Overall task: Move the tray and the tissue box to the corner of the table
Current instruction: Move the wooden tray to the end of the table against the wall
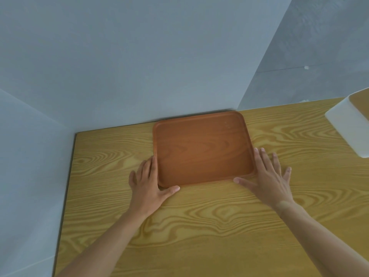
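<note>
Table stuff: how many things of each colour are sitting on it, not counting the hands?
Brown: 1, the tray
White: 1, the box at the right edge, only partly in view
Total: 2 on the table

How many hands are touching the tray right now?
2. The left hand lies flat against the tray at its near-left corner; the right hand lies flat at its near-right corner, fingers spread on the table. Neither grips it.
</note>
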The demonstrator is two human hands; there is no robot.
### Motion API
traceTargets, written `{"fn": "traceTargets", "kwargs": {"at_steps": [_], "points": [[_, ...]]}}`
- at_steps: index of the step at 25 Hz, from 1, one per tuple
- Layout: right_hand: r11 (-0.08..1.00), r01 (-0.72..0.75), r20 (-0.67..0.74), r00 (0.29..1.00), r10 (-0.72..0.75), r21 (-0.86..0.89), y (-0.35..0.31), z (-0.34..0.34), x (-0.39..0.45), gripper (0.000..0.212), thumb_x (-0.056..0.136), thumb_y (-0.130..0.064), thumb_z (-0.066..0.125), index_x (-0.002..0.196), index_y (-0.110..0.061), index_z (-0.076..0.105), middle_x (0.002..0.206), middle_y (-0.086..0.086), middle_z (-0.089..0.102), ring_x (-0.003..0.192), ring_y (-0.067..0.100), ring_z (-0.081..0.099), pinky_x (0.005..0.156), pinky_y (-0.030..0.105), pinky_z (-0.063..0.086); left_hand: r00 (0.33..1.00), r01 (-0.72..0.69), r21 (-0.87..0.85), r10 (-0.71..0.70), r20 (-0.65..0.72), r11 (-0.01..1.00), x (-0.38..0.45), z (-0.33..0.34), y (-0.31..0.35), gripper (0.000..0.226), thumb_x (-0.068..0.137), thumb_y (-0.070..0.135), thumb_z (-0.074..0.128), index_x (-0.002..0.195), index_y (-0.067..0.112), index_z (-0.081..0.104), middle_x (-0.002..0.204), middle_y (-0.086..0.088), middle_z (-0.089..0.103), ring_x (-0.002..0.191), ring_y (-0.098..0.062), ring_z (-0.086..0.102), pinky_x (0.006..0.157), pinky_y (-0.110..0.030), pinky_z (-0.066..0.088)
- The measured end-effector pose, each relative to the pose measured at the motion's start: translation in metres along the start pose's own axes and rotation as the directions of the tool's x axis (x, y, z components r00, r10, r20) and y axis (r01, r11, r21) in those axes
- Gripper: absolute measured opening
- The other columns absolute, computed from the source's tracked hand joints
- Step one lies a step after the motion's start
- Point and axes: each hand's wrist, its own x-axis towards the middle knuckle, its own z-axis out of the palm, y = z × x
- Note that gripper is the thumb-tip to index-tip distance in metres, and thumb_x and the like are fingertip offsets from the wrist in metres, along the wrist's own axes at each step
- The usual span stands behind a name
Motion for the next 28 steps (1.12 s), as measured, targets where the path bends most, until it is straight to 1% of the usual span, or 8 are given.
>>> {"fn": "traceTargets", "kwargs": {"at_steps": [9,13,16,19,22,24,26,28], "points": [[0.998,-0.034,0.018,0.999,0.033,0.059,0.009,-0.003,0.021,0.118,0.059,-0.096,0.039,0.151,-0.043,-0.013,0.166,-0.012,-0.004,0.151,0.026,-0.011,0.108,0.077,0.004,0.999,0.05,-0.033,-0.049,0.011,0.998,0.014,-0.001,0.011,0.127,0.06,0.098,0.032,0.157,0.024,-0.005,0.166,-0.001,0.008,0.151,-0.018,0.0,0.117,-0.059,0.005],[0.998,-0.055,0.051,0.997,0.053,0.037,0.008,-0.006,0.024,0.121,0.056,-0.096,0.04,0.152,-0.041,-0.011,0.166,-0.011,-0.004,0.151,0.027,-0.008,0.108,0.078,0.008,0.993,0.091,0.001,-0.091,0.081,0.996,0.017,-0.005,0.018,0.124,0.066,0.09,0.045,0.156,0.023,-0.01,0.167,0.0,0.002,0.152,-0.018,-0.003,0.117,-0.061,0.004],[0.996,-0.077,0.1,0.992,0.073,0.038,0.001,-0.015,0.022,0.121,0.061,-0.092,0.047,0.152,-0.039,-0.013,0.166,-0.008,-0.005,0.151,0.029,-0.007,0.108,0.077,0.012,0.981,0.136,0.026,-0.138,0.136,0.99,0.017,-0.016,0.029,0.124,0.071,0.082,0.055,0.155,0.022,-0.012,0.167,0.0,0.0,0.152,-0.02,-0.001,0.117,-0.062,0.006],[0.987,-0.122,0.106,0.988,0.111,0.104,-0.01,-0.023,0.006,0.118,0.071,-0.081,0.056,0.153,-0.032,-0.013,0.167,-0.001,0.0,0.151,0.031,0.001,0.111,0.072,0.017,0.957,0.24,-0.009,-0.235,0.17,0.971,0.005,-0.026,0.043,0.122,0.073,0.076,0.062,0.156,0.021,-0.008,0.166,-0.005,0.003,0.152,-0.025,0.006,0.117,-0.061,0.009],[0.983,-0.152,0.121,0.983,0.139,0.1,-0.013,-0.025,-0.02,0.112,0.077,-0.077,0.053,0.156,-0.022,-0.005,0.166,0.003,0.006,0.15,0.031,0.009,0.113,0.065,0.022,0.921,0.327,-0.049,-0.307,0.239,0.944,-0.02,-0.032,0.055,0.118,0.075,0.076,0.061,0.157,0.019,-0.003,0.166,-0.007,0.005,0.151,-0.028,0.011,0.118,-0.058,0.01],[0.989,-0.146,0.169,0.976,0.138,0.037,-0.013,-0.026,-0.044,0.101,0.081,-0.075,0.05,0.156,-0.021,0.008,0.166,0.003,0.01,0.149,0.03,0.014,0.112,0.062,0.026,0.912,0.317,-0.037,-0.294,0.285,0.948,-0.041,-0.036,0.059,0.112,0.077,0.078,0.055,0.158,0.021,0.003,0.165,-0.007,0.01,0.15,-0.029,0.014,0.118,-0.057,0.012],[0.996,-0.085,0.204,0.975,0.088,-0.024,-0.015,-0.033,-0.066,0.084,0.086,-0.072,0.047,0.152,-0.024,0.029,0.161,0.003,0.026,0.145,0.03,0.026,0.109,0.057,0.031,0.925,0.26,-0.018,-0.244,0.292,0.965,-0.058,-0.047,0.063,0.102,0.079,0.08,0.048,0.157,0.024,0.015,0.163,-0.007,0.022,0.147,-0.029,0.022,0.117,-0.056,0.02],[0.999,0.006,0.217,0.976,0.004,-0.046,-0.019,-0.048,-0.085,0.07,0.089,-0.069,0.044,0.144,-0.026,0.044,0.151,0.001,0.044,0.136,0.027,0.04,0.105,0.05,0.039,0.935,0.215,-0.053,-0.19,0.299,0.975,-0.071,-0.063,0.063,0.093,0.08,0.081,0.045,0.153,0.027,0.028,0.158,-0.005,0.032,0.143,-0.028,0.031,0.113,-0.051,0.029]]}}
